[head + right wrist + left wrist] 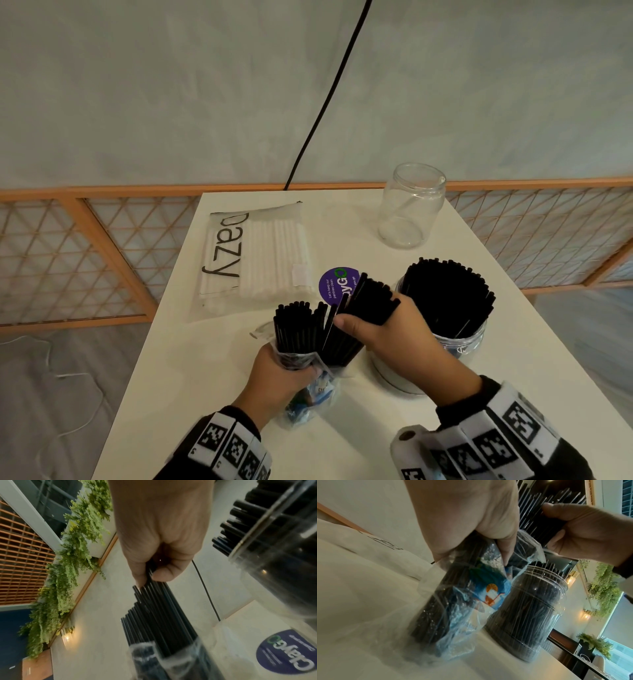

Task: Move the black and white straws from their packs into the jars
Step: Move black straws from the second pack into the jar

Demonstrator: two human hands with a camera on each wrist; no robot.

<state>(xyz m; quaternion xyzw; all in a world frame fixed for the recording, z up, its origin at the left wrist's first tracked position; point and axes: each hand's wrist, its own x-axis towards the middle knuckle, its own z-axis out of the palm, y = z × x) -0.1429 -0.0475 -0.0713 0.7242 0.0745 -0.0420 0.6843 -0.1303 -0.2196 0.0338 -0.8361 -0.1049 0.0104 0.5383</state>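
My left hand (279, 371) (479, 524) grips the clear plastic pack of black straws (305, 390) (447, 607), held upright on the white table (205, 394). Black straws (296, 325) stick out of its open top. My right hand (387, 334) (163, 536) grips a bunch of black straws (368, 308) (161, 615) whose lower ends sit in the pack's mouth. A clear jar (452, 329) (527, 615) packed with black straws stands just right of the pack. An empty clear jar (409, 205) stands at the back. The pack of white straws (257, 260) lies flat at the left.
A round purple sticker (337, 282) (288, 654) lies on the table between the packs and the full jar. A black cable (329, 92) hangs down to the table's far edge. An orange lattice rail (85, 253) runs behind the table.
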